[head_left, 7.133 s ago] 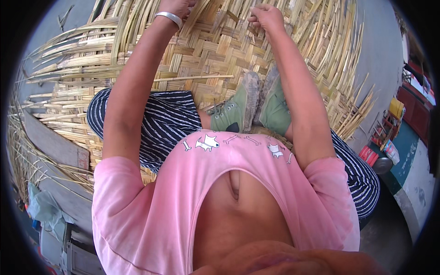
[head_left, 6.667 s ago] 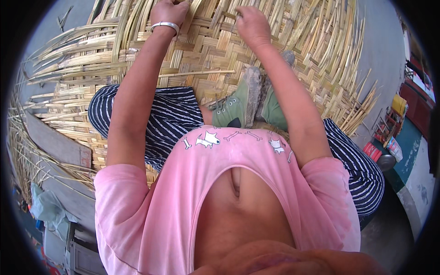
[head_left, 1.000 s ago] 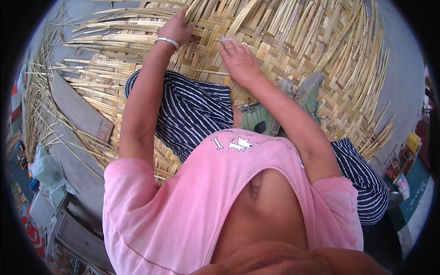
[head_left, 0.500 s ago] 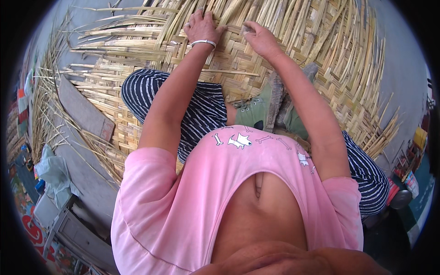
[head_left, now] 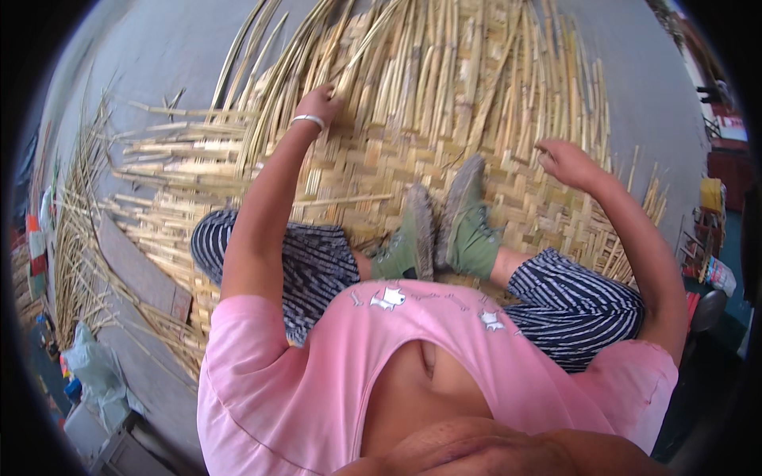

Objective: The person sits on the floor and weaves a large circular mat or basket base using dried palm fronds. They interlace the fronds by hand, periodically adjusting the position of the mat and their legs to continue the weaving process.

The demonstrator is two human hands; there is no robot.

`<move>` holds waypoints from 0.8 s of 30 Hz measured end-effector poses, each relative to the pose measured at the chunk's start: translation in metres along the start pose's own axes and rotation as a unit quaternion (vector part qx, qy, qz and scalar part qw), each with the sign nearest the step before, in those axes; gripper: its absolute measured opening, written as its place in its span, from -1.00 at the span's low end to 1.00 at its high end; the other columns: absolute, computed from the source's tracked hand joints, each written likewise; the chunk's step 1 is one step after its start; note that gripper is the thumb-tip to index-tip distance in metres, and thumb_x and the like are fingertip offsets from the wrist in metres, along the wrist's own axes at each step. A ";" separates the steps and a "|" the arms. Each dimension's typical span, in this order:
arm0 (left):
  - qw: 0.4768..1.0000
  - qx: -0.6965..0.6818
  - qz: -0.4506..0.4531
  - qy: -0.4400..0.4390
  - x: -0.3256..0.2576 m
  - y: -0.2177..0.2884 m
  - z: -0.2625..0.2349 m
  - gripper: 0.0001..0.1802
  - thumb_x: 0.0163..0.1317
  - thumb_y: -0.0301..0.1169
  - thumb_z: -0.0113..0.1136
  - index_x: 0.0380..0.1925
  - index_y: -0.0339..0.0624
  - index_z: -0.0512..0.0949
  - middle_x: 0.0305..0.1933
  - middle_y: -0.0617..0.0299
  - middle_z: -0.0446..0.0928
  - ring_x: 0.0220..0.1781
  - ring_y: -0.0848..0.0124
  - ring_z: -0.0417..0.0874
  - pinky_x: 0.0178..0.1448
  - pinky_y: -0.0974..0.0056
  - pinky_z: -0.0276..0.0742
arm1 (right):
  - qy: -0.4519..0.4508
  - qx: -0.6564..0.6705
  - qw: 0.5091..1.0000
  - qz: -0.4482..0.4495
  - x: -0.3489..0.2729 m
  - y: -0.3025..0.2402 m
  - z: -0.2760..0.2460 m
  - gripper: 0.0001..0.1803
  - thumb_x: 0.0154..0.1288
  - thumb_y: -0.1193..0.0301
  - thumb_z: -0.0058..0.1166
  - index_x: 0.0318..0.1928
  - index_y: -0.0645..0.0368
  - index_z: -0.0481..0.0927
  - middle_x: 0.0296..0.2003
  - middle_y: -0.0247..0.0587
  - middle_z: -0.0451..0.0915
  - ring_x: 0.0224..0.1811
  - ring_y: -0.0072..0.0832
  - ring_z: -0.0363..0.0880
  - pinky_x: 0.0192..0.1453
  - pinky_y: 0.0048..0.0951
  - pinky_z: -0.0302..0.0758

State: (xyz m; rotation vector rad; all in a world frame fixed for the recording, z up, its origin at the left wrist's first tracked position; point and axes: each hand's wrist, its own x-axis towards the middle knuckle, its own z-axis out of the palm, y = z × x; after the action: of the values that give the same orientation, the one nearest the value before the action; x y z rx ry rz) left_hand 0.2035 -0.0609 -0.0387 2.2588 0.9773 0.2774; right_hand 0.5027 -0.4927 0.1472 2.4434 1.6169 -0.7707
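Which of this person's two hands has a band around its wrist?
The left hand, at the long pale strips: a silvery band circles its wrist. The right hand, farther right over the woven mat, has a bare wrist.

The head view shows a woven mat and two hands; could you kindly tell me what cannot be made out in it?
All in the head view:
- Left hand: motion blur and the hand's own back hide its grip.
- Right hand: its curled pose and blur hide whether it holds a strip.
- Woven mat: the upper edge cuts off its far end; the striped trousers hide some of it.
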 end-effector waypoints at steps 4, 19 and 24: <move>0.941 -0.225 -0.157 -0.199 0.036 0.014 -0.033 -0.64 0.30 -0.17 0.45 -0.11 -0.23 0.70 -0.27 0.31 0.68 -0.23 0.51 0.65 -0.16 0.33 0.55 | 0.014 0.007 0.993 0.116 -0.109 0.050 0.000 -0.54 0.36 0.38 0.10 0.21 0.33 0.57 0.11 0.20 0.64 0.17 0.08 0.62 0.32 -0.10 0.52; 0.979 -0.201 0.004 0.027 0.143 -0.060 -0.064 -0.19 0.30 -0.20 0.45 0.48 -0.22 0.35 0.44 -0.02 0.45 0.36 0.24 0.54 0.33 0.18 0.53 | 0.146 0.238 0.821 0.498 -0.302 0.059 0.236 -0.55 0.37 0.24 0.12 0.17 0.22 0.61 0.08 0.16 0.67 0.16 0.00 0.65 0.26 -0.11 0.52; 0.994 0.044 0.043 0.086 0.128 -0.057 -0.007 -0.19 0.26 -0.10 0.47 0.41 -0.28 0.43 0.45 -0.03 0.49 0.42 0.17 0.52 0.52 0.15 0.37 | 0.195 0.248 0.711 0.628 -0.401 0.012 0.300 -0.58 0.32 0.21 0.13 0.10 0.15 0.65 0.01 0.16 0.69 0.12 0.05 0.66 0.20 -0.05 0.54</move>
State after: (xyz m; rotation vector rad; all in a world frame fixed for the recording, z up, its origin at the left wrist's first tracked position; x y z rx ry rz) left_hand 0.2572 0.0631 -0.0779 2.3923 0.9993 0.4826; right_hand 0.2870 -0.9386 0.0739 3.2697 -0.6019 -0.4073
